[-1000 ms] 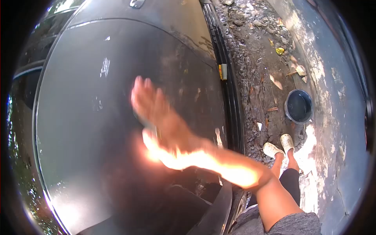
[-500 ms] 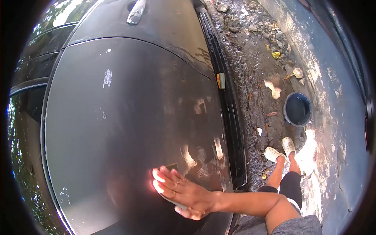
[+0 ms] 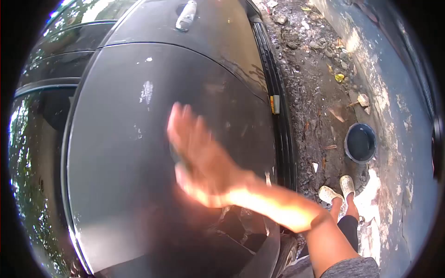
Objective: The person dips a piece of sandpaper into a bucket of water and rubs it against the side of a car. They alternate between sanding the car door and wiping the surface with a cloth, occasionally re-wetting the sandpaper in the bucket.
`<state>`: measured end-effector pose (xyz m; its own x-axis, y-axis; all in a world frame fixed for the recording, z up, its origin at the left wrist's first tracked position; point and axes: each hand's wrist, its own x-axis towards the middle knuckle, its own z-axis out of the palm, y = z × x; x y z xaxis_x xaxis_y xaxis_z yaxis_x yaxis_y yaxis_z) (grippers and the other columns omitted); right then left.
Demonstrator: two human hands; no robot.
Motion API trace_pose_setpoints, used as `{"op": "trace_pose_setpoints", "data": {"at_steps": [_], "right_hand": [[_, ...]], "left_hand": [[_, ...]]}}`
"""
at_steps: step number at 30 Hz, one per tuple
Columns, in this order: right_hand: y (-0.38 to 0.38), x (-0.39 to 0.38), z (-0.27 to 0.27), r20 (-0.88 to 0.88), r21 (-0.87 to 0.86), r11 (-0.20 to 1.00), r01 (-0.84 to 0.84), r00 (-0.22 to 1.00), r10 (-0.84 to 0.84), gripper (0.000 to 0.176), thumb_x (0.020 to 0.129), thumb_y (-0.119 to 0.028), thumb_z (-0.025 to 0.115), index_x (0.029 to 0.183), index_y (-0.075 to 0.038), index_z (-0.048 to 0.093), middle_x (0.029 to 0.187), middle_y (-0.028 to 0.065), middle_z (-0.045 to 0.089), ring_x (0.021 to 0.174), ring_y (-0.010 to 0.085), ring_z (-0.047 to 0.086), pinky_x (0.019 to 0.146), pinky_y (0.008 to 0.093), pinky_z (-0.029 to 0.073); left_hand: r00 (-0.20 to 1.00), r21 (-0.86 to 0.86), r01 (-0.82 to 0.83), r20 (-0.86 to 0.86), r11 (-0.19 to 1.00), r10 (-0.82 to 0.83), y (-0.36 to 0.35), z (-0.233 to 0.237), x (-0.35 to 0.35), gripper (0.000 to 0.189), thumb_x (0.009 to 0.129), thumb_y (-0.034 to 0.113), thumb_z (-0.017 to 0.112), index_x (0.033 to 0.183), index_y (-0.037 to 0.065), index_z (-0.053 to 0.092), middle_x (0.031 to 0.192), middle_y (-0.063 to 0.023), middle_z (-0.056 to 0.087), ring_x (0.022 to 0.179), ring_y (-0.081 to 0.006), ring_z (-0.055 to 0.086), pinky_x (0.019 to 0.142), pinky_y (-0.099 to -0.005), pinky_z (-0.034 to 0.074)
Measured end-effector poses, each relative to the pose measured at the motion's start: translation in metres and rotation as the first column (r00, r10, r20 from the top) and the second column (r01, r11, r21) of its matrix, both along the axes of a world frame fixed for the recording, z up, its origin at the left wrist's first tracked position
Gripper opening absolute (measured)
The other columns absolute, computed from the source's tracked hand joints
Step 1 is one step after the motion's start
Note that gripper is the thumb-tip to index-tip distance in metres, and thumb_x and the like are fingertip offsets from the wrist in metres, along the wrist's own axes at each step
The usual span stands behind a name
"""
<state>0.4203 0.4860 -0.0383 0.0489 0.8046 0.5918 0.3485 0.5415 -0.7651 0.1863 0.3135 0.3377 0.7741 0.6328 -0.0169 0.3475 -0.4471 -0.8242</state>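
Observation:
My right hand, smeared by motion, lies palm down over the dull dark grey car door, fingers pointing up and to the left. Under the palm is a flat sanding pad; only a thin edge of it shows by the thumb, the rest is hidden. Pale bare patches mark the panel to the upper left of my fingers. My left hand is out of view.
A small yellow and grey block rests on the black side step. On the wet, stony ground stand a dark bucket and my feet in pale clogs. A weathered wall runs along the right.
My right hand has swept up the panel from lower down, now with fingers pointing more upward. The whole view has shifted slightly, so the car appears further right.

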Motion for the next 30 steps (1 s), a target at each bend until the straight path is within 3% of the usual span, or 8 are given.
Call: {"op": "trace_pose_setpoints", "data": {"at_steps": [5,7,10,13,14,17,21,30], "right_hand": [[-0.091,-0.050,-0.007,-0.444,0.184,0.927,-0.327,0.813,0.376,0.070,0.098,-0.018,0.039,0.159,0.008,0.016,0.166,0.0317,0.011,0.155,0.0463,0.008,0.127,0.0486,0.005],[-0.084,-0.045,-0.017,-0.287,0.221,0.932,-0.288,0.894,0.345,0.070,0.099,-0.018,0.037,0.161,0.004,0.013,0.168,0.0284,0.005,0.157,0.0410,0.003,0.127,0.0470,0.001],[0.028,-0.004,0.018,-0.786,-0.176,0.888,-0.425,0.603,0.133,0.071,0.104,-0.030,0.034,0.162,0.000,0.006,0.170,0.0197,-0.003,0.157,0.0306,-0.003,0.127,0.0427,-0.003],[0.042,-0.016,-0.003,-0.532,0.021,0.952,-0.307,0.803,0.270,0.073,0.109,-0.043,0.032,0.162,-0.004,0.000,0.171,0.0110,-0.011,0.157,0.0202,-0.008,0.127,0.0384,-0.007],[-0.010,-0.031,0.062,-0.858,-0.265,0.816,-0.513,0.511,0.043,0.073,0.109,-0.044,0.032,0.163,-0.004,0.001,0.171,0.0114,-0.010,0.158,0.0216,-0.008,0.127,0.0385,-0.004],[-0.111,-0.056,0.001,-0.151,0.248,0.883,-0.398,0.885,0.441,0.082,0.107,-0.051,0.029,0.161,0.002,0.000,0.170,0.0210,-0.004,0.158,0.0323,-0.006,0.127,0.0484,0.001],[-0.006,-0.029,0.076,-0.874,-0.235,0.847,-0.477,0.485,0.031,0.078,0.108,-0.047,0.030,0.162,0.001,0.004,0.171,0.0173,0.002,0.158,0.0275,0.007,0.127,0.0409,0.004],[-0.067,-0.046,-0.016,-0.389,0.249,0.892,-0.377,0.805,0.448,0.081,0.106,-0.053,0.040,0.163,-0.003,0.012,0.169,0.0163,0.017,0.154,0.0242,0.020,0.127,0.0389,0.014]], "left_hand": [[0.963,-0.040,-0.036,0.267,0.999,0.045,-0.007,-0.016,-0.022,0.025,0.064,0.011,0.063,0.071,0.007,0.039,0.083,-0.0146,0.046,0.079,-0.0342,0.047,0.076,-0.0473,0.040],[0.937,-0.041,-0.129,0.321,0.991,0.135,-0.002,-0.029,0.016,0.027,0.060,0.008,0.065,0.070,0.008,0.040,0.086,-0.0152,0.050,0.082,-0.0373,0.050,0.080,-0.0487,0.041],[0.896,-0.064,-0.114,0.424,0.991,0.130,0.007,-0.032,0.039,0.028,0.054,0.005,0.068,0.067,0.009,0.043,0.083,-0.0115,0.052,0.085,-0.0357,0.055,0.081,-0.0489,0.042],[0.877,-0.042,-0.091,0.469,0.995,0.101,0.008,-0.031,0.034,0.023,0.055,0.015,0.074,0.067,0.012,0.054,0.086,-0.0041,0.059,0.087,-0.0285,0.060,0.084,-0.0462,0.045],[0.875,-0.051,-0.079,0.475,0.996,0.094,0.010,-0.029,0.032,0.022,0.055,0.015,0.075,0.068,0.012,0.056,0.086,-0.0035,0.060,0.088,-0.0270,0.060,0.085,-0.0448,0.045],[0.858,-0.042,-0.054,0.509,0.998,0.068,0.008,-0.030,0.032,0.021,0.057,0.018,0.076,0.072,0.014,0.062,0.086,-0.0025,0.061,0.090,-0.0241,0.061,0.087,-0.0423,0.047],[0.841,-0.019,0.013,0.541,1.000,0.000,0.010,-0.036,0.025,0.020,0.060,0.020,0.076,0.075,0.014,0.064,0.082,-0.0007,0.056,0.084,-0.0219,0.057,0.082,-0.0395,0.045],[0.840,0.040,0.050,0.539,0.998,-0.064,0.014,-0.045,0.018,0.026,0.059,0.026,0.079,0.078,0.015,0.064,0.089,0.0002,0.057,0.090,-0.0208,0.056,0.086,-0.0397,0.045]]}}
